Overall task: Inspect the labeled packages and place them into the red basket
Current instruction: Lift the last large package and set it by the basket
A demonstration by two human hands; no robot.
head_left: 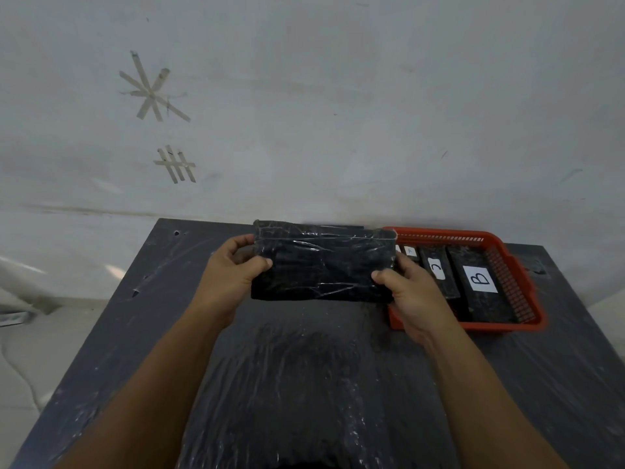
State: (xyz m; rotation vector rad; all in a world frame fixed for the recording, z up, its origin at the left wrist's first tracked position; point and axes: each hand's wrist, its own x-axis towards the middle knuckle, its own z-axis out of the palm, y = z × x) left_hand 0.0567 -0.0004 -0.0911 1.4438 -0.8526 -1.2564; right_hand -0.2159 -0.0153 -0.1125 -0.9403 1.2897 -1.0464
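Both hands pinch the black wrapped package (323, 262) at its ends, left hand (230, 269), right hand (409, 292); held above surface (135, 333), beside red basket (527, 299); no label showing; probably flip to check, then lower flat.

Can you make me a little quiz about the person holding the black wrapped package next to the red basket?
1. True or false: both hands, left hand and right hand, grip the black plastic-wrapped package above the dark table.
2. Which letter shows on the white label of the package lying at the right in the red plastic basket? A) K B) B C) Z
3. Fill in: the red plastic basket sits on the person's ____ side.

Key: 1 true; 2 B; 3 right.
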